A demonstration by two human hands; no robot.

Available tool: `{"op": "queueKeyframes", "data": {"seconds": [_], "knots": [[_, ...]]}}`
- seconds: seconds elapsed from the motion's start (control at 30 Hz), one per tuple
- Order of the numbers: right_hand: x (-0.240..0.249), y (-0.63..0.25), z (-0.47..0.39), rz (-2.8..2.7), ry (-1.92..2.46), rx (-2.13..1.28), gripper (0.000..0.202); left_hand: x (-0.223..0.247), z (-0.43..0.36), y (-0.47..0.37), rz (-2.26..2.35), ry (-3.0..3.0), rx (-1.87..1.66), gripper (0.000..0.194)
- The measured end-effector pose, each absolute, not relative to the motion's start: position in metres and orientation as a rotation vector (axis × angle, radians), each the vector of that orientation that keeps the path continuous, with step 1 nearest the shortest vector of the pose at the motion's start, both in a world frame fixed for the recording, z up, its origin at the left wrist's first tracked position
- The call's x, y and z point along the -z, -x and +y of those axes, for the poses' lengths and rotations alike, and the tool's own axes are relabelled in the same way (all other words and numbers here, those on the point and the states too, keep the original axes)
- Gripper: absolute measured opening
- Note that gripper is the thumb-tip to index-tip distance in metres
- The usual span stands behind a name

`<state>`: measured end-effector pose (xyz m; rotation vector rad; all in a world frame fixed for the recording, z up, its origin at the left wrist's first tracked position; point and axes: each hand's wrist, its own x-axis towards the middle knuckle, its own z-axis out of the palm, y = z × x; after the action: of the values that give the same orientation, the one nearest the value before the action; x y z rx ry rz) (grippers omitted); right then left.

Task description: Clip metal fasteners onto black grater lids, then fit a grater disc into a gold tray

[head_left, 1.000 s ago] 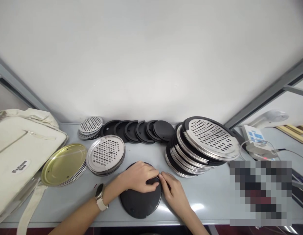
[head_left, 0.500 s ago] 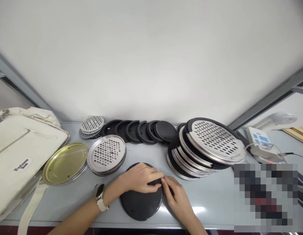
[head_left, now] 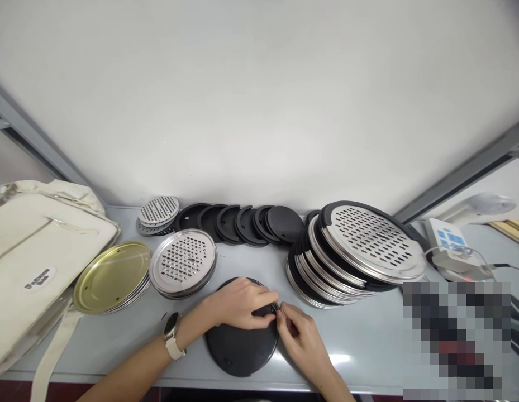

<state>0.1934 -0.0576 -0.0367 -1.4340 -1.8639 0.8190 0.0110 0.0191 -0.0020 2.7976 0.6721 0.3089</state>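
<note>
A black round plastic disc (head_left: 238,352) with a small knob or hole near its front edge lies on the table before me. My left hand (head_left: 244,304), a watch on its wrist, rests across the disc with fingers and thumb curled at the right part of its rim. At that same rim, my right hand (head_left: 298,329) pinches a tiny piece between thumb and forefinger; its kind is too small to tell. The fingertips of both hands nearly meet there, partly hiding that spot.
Stacked perforated metal discs and black rims (head_left: 355,251) stand to the right. Metal grater discs (head_left: 184,262), gold-coloured round plates (head_left: 112,276) and a cream bag (head_left: 37,262) are on the left. Black discs (head_left: 229,223) line the wall. A white device (head_left: 447,240) sits far right.
My right fingertips have shifted slightly and turned at the disc's rim, where a small glint now shows between the hands. My left hand and the disc stay nearly in place.
</note>
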Motion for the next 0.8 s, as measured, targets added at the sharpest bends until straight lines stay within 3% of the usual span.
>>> {"op": "queueKeyframes", "data": {"seconds": [0.8], "knots": [[0.0376, -0.1937, -0.0581, -1.910, 1.391, -0.803, 0.030, 0.0022, 0.0191, -0.0099, 0.673, -2.805, -0.291, 0.016]]}}
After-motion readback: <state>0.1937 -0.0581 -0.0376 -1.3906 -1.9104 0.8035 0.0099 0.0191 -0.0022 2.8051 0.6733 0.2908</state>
